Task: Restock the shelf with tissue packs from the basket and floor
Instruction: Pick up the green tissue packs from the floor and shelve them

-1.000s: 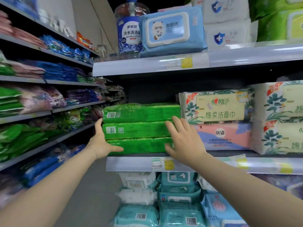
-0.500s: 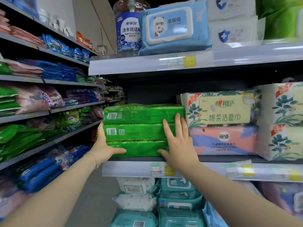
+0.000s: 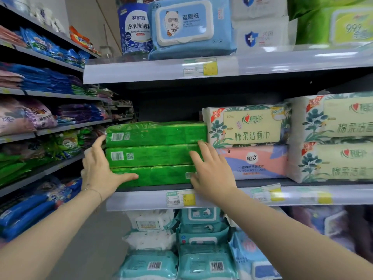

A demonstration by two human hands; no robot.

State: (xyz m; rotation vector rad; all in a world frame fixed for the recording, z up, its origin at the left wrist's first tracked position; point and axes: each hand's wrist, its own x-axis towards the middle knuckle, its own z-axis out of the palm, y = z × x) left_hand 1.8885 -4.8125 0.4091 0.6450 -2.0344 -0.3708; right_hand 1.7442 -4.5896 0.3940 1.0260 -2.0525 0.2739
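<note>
Left hand (image 3: 99, 174): open against the left end of the stack, fingers (image 3: 96, 144) straight up its side, thumb flat along the front of the bottom pack; a thin bracelet on the wrist.
Right hand (image 3: 210, 174): open, fingers (image 3: 198, 158) straight and spread, pressed flat on the front of the stack at its right end.
Shelf (image 3: 141, 199): its front rail carries a price tag (image 3: 180, 199) with a yellow patch, print too blurred to read.
Green tissue packs (image 3: 155, 154): three stacked flat on the shelf, barcodes and QR codes at their left ends, right ends touching the neighbouring packs.
Pink pack (image 3: 252, 162): reads "丽姿" and "COTTON SOFT TOWEL".
Floral pack (image 3: 248, 126): lies on the pink one, reads "心相印" and "棉柔洁面巾".
Teal wipe packs (image 3: 205, 263): piled below the shelf, barcodes showing.
Blue wipe pack (image 3: 189, 27): on the shelf above, reads "湿厕纸".
Blue bottle (image 3: 135, 31): left of it, reads "冷水洗洁精".
Since a second ago: both hands stay on the stack; the left fingers reach higher up its end.
</note>
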